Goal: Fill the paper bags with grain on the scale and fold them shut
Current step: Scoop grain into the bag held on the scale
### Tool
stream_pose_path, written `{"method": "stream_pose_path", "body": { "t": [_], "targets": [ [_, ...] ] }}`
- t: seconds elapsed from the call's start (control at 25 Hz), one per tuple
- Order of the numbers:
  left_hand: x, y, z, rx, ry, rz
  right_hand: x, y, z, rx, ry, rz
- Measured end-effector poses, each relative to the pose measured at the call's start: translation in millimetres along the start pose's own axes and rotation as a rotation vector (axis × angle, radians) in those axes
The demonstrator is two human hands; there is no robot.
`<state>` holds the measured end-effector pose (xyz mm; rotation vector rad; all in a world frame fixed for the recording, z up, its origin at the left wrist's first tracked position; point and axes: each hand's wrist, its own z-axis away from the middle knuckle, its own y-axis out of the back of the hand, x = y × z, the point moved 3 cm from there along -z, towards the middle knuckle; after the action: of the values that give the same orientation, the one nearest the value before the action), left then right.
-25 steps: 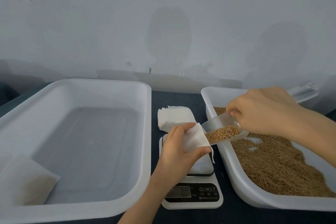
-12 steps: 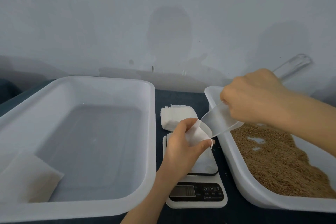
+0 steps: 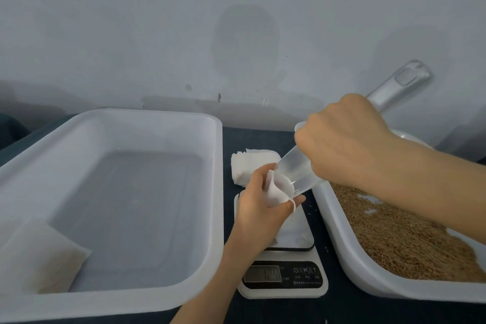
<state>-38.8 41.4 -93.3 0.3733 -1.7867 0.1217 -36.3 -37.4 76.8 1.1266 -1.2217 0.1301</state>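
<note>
White paper bag (image 3: 276,191) is pinched open in the left hand (image 3: 259,216), over the scale (image 3: 297,231) platform. I have the right hand (image 3: 342,144) wrapped round the clear scoop (image 3: 299,173), tipped steeply: its long axis runs from handle, up-right, down to the lip inside the bag mouth. Grain (image 3: 394,239) lies right of both hands, nearer the right one.

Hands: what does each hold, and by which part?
Left hand grips paper bag near its open mouth; right hand grips scoop where handle meets bowl.
</note>
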Motion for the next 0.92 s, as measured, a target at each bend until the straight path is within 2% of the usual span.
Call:
{"method": "stream_pose_path", "body": {
  "t": [0.12, 0.24, 0.4, 0.56, 0.6, 0.76, 0.92],
  "targets": [
    [0, 1, 0, 0.015, -0.015, 0.029, 7, -3, 4, -0.006, -0.071, -0.025],
    [3, 3, 2, 0.008, -0.008, 0.037, 29, -24, 12, 0.012, -0.245, -0.097],
    [7, 3, 4, 0.024, -0.015, -0.032, 58, -94, 32, 0.077, -0.486, -0.469],
    [6, 3, 5, 0.028, -0.036, -0.088, 55, -171, 44, -0.202, -0.505, -0.932],
    [6, 3, 5, 0.026, -0.038, -0.09, 50, -185, 49, -0.228, -0.522, -1.021],
    [6, 3, 6, 0.033, -0.02, -0.078, 38, -217, 67, -0.223, -0.604, -1.247],
    [8, 1, 8, 0.032, -0.043, -0.109, 37, -221, 71, -0.181, -0.595, -1.253]
  ]
}}
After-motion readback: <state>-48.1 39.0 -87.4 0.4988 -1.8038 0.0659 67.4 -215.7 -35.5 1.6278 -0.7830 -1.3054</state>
